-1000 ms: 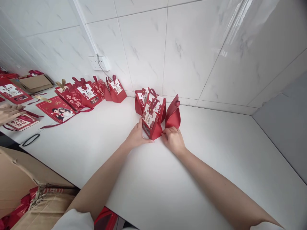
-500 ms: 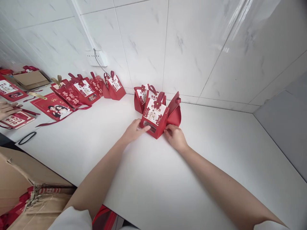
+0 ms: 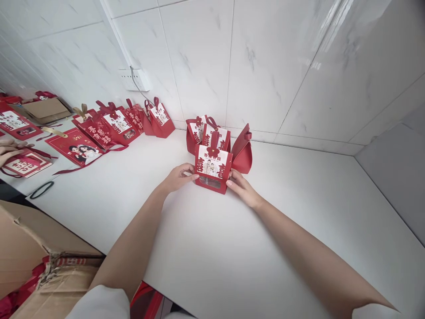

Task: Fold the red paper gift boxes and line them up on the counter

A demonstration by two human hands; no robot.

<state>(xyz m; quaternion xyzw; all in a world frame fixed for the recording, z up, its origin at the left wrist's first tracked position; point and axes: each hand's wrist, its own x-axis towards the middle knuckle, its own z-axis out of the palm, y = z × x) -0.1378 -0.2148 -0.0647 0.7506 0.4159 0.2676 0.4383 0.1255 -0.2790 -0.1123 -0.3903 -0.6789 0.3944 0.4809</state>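
Across the lower left, nearest the viewer, an opened cardboard box [image 3: 71, 283] with red material inside sits beside the person's white sleeve [image 3: 102, 303]. Past it stretches the white desk [image 3: 199, 248], where a dark oval loop [image 3: 41, 190] lies close to the left edge.

Around the middle, the left hand [image 3: 179, 177] and the right hand [image 3: 244, 188] flank the front gift box [image 3: 213, 166], which is upright on the desk, its label and small clear window (something patterned shows through it) facing the person. The left grip grasps one side of it, thumb toward the front; the right grip grasps the other side.

Just behind are two similar red boxes [image 3: 219, 134], and at the right a red box turned side-on [image 3: 243, 153]. Farther left, another person's hand [image 3: 8, 150] is at a flat printed packet [image 3: 28, 164]; near it lie a red card with a cartoon couple [image 3: 76, 146] and a dark red ribbon [image 3: 89, 164]. Beyond stands a row of red boxes [image 3: 117, 126], with a power socket [image 3: 134, 79] above on the marbled tile wall [image 3: 199, 66].
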